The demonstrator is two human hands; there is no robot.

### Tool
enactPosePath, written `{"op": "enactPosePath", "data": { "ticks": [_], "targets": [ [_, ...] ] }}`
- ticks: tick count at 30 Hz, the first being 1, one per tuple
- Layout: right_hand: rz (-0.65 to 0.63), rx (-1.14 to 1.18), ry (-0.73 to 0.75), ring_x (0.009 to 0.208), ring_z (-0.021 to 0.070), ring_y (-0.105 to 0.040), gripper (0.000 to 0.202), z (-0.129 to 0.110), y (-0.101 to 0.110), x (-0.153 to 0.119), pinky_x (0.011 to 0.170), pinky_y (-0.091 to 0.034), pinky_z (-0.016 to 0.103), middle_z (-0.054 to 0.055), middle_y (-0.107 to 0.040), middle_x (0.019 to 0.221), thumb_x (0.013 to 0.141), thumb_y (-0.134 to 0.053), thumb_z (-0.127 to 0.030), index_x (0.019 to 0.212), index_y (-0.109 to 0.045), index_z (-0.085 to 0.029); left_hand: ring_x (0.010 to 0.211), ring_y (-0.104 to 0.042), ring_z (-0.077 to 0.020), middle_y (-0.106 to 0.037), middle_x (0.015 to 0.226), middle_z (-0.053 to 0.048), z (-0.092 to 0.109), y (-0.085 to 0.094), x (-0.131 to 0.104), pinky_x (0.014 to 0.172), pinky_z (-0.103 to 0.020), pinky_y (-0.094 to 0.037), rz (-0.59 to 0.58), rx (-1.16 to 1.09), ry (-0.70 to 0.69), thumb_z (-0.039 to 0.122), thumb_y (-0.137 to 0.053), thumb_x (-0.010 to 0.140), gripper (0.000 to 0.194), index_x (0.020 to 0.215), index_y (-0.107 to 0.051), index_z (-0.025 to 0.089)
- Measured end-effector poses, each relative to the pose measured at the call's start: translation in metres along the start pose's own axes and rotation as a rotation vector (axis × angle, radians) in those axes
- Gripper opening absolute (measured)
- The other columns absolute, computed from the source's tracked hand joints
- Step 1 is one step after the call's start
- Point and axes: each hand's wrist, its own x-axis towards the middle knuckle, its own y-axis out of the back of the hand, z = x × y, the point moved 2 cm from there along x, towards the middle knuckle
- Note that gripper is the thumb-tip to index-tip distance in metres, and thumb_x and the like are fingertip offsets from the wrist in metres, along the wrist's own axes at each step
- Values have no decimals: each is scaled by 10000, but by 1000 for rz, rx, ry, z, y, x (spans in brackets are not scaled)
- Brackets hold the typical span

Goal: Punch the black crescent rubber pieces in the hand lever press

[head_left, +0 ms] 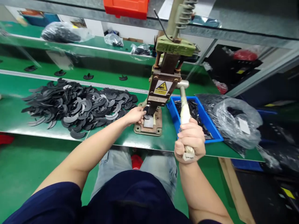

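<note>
My left hand (pixel 135 115) pinches a black curved plastic piece (pixel 146 112) at the base of a hand press (pixel 161 90). The piece lies under the press head, partly hidden by my fingers and the ram. Wrapped around the pale taped lever (pixel 185 110) of the press is my right hand (pixel 191 141), its fingers closed near the lower end. The press has a metal base plate (pixel 157 129) and a yellow warning label (pixel 163 87). Left of it spreads a big heap of black and grey curved pieces (pixel 81 104).
A blue bin (pixel 212 133) with dark parts stands right of the press, beside a clear plastic bag (pixel 238 121). Behind the heap, several black pieces (pixel 88 76) are spaced along a green strip. Overhead, a metal shelf (pixel 245 28) carries a red bin (pixel 126 7).
</note>
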Motion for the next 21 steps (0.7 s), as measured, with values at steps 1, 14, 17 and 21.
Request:
{"op": "enactPosePath", "data": {
  "ticks": [1, 14, 17, 21],
  "targets": [
    [-9, 6, 6, 882, 209, -733, 158, -1, 1, 0, 1051, -615, 599, -42, -659, 778, 895, -688, -362, 802, -598, -272, 465, -599, -119, -572, 589, 38, 0, 2, 1, 482, -214, -452, -14, 5, -3, 281, -646, 1019, 265, 824, -480, 214],
    [33, 16, -3, 861, 192, -724, 168, -1, -2, -3, 1037, -624, 573, -49, -625, 755, 934, -648, -379, 812, -592, -279, 378, -460, -105, -533, 469, 20, 6, 2, 15, 417, -220, -281, -29, 231, -19, 424, -800, 902, 300, 781, -677, 179],
    [55, 25, 13, 859, 178, -717, 189, -1, -3, -3, 1032, -619, 550, -50, -616, 750, 937, -649, -373, 796, -581, -267, 366, -408, -99, -503, 469, 32, 10, 5, 20, 407, -230, -219, -77, 218, 52, 385, -828, 873, 240, 825, -710, 182],
    [55, 12, 20, 848, 178, -720, 200, -2, -4, -2, 1008, -623, 558, -49, -601, 747, 941, -645, -382, 791, -582, -266, 360, -392, -109, -470, 454, 38, 12, 6, 25, 413, -238, -201, -132, 211, 116, 388, -819, 882, 224, 880, -712, 191]
  ]
}}
